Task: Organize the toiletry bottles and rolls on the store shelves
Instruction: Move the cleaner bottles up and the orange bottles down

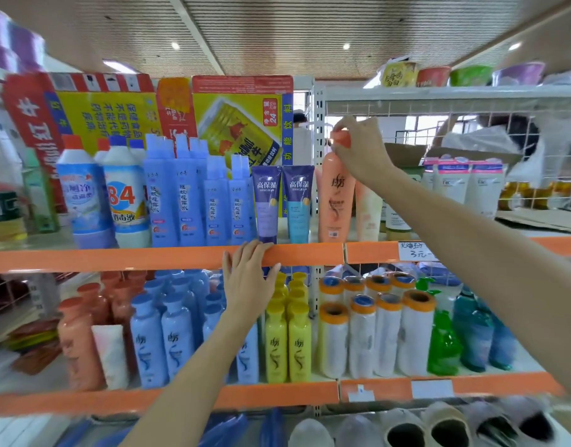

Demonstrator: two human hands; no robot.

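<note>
Two hands up at the shelves. Right hand (358, 146) reaching to the upper shelf (168, 257), fingers curled round the cap of a tall orange bottle (336, 201), pinching it from above. Standing upright at the front edge of that shelf, just right of the white upright post, with a paler peach tube (368, 208) right beside it. Left hand (248, 279) lower down, fingers straight and relaxed, fingertips resting on the orange front strip of the same shelf, holding nothing.

Left of the orange bottle: two squeeze tubes (282, 204), one purple and one teal, then a row of blue spray bottles (193, 201), then a couple of white disinfectant bottles (126, 201) with orange and blue caps. Behind those, upside-down yellow and red drink cartons (239, 124).

Lower shelf (277, 393) pretty packed: orange bottles (79, 343) at the far left, blue bottles (161, 343) next, yellow bottles (287, 343) in the middle just under the left hand, then white rolls (377, 333) with orange ends standing upright, then a green pump bottle (442, 343) and teal bottles (474, 330) at the right. Shoes (439, 427) on the level below.

Right bay of the upper shelf: white pouches (471, 185) with pink tops behind wire mesh. Handwritten price tag (418, 251) on the strip there, too blurry to read fully. Bowls (465, 75) lined up along the top.
</note>
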